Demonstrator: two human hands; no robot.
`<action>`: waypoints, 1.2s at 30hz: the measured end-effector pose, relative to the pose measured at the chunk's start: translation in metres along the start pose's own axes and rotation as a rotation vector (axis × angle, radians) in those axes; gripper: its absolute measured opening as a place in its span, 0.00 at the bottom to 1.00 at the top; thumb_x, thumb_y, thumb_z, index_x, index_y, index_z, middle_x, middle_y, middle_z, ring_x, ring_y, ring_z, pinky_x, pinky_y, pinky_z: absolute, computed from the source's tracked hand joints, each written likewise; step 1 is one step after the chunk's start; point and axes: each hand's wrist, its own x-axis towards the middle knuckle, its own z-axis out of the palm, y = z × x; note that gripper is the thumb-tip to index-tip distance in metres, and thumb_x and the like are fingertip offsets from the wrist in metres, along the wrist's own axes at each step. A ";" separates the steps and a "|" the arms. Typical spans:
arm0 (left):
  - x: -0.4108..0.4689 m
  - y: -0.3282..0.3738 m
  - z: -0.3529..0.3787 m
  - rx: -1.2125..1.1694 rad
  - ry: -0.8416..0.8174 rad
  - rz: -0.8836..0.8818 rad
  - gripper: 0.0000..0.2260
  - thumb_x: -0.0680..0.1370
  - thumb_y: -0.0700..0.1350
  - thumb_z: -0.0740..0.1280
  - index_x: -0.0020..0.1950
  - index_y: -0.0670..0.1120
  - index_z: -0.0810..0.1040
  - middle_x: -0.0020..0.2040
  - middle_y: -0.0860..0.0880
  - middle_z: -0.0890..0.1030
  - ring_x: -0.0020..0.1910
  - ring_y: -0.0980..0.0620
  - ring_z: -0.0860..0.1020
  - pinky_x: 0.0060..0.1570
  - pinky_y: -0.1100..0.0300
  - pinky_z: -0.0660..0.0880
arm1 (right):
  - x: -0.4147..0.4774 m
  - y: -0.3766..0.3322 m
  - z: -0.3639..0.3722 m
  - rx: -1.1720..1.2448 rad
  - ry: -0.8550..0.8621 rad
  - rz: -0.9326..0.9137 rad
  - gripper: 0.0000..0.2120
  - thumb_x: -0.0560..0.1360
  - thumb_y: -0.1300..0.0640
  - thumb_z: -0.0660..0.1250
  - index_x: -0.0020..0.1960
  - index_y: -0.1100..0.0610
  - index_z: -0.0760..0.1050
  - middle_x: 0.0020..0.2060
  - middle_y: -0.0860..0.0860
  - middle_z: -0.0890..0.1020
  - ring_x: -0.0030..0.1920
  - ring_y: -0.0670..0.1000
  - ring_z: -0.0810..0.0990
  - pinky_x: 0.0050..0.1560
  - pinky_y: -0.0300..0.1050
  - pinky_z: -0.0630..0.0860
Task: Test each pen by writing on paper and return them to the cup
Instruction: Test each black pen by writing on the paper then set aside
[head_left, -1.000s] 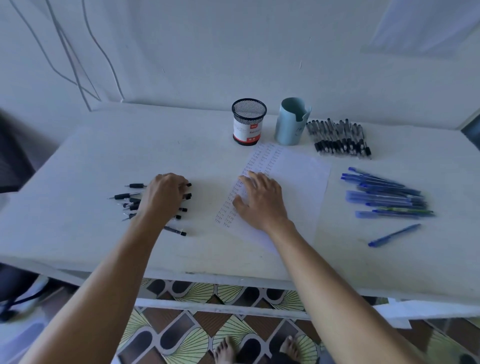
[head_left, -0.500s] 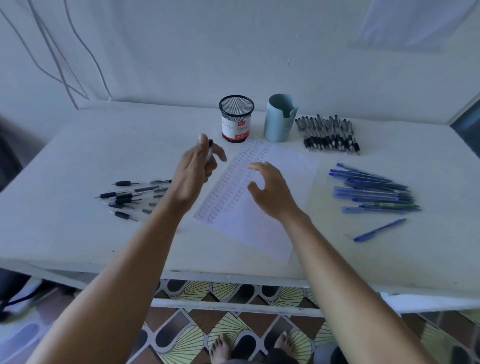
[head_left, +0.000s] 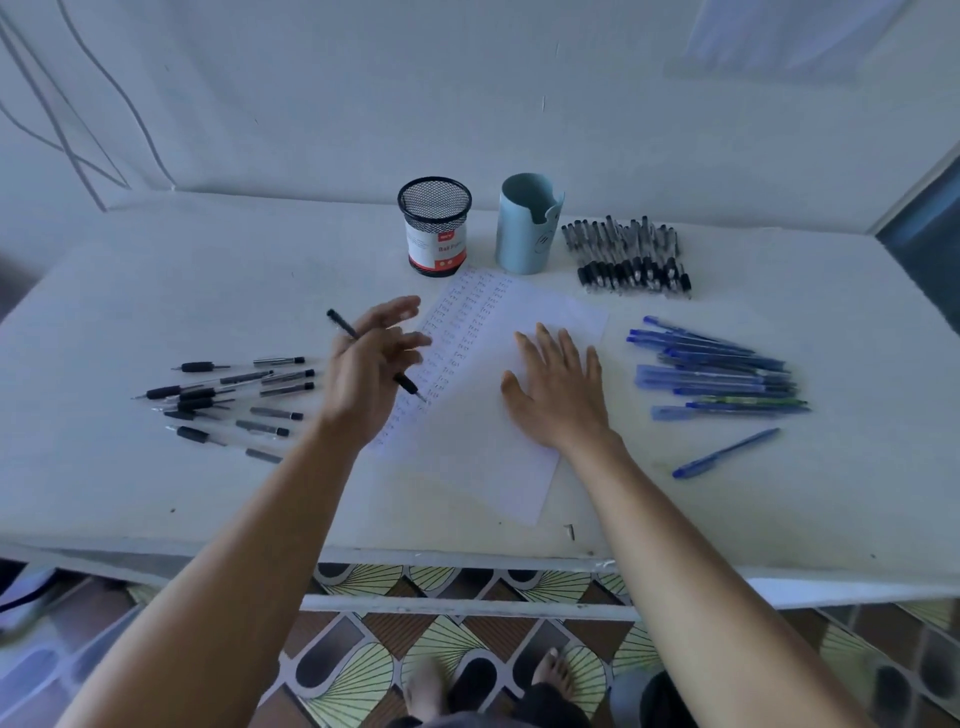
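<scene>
Black pen (head_left: 344, 327) sat pinched in our left hand (head_left: 371, 374), its tip over the paper (head_left: 467, 457). Our right hand (head_left: 558, 387) lay flat on that sheet, fingers spread. Beyond both hands stood the mesh cup (head_left: 435, 228); loose black pens (head_left: 228, 395) lay on the worktop (head_left: 156, 291), left of our left hand.

Black wire-mesh metal cup (head_left: 434, 208), smooth matt pale-blue plastic holder (head_left: 527, 234), thin white paper sheet (head_left: 483, 415), matt white tabletop (head_left: 208, 270)
</scene>
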 end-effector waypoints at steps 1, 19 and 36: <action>0.001 -0.004 -0.005 -0.004 -0.040 0.000 0.15 0.84 0.39 0.53 0.61 0.43 0.79 0.51 0.47 0.78 0.41 0.51 0.79 0.41 0.62 0.75 | 0.000 0.000 0.000 -0.001 0.002 0.005 0.29 0.82 0.42 0.48 0.81 0.48 0.49 0.81 0.50 0.48 0.80 0.54 0.43 0.78 0.61 0.39; -0.009 -0.018 -0.016 0.822 0.133 0.162 0.12 0.59 0.37 0.62 0.32 0.41 0.58 0.27 0.49 0.58 0.29 0.51 0.58 0.30 0.57 0.53 | 0.000 0.000 0.000 0.004 0.049 0.009 0.29 0.81 0.41 0.51 0.80 0.48 0.53 0.81 0.49 0.52 0.80 0.53 0.46 0.77 0.60 0.42; -0.007 -0.023 -0.018 0.941 0.062 0.178 0.09 0.61 0.36 0.60 0.33 0.43 0.59 0.29 0.46 0.60 0.31 0.51 0.59 0.29 0.59 0.53 | 0.001 0.000 0.002 0.007 0.061 0.009 0.29 0.81 0.41 0.51 0.80 0.48 0.54 0.81 0.49 0.53 0.80 0.54 0.47 0.77 0.61 0.43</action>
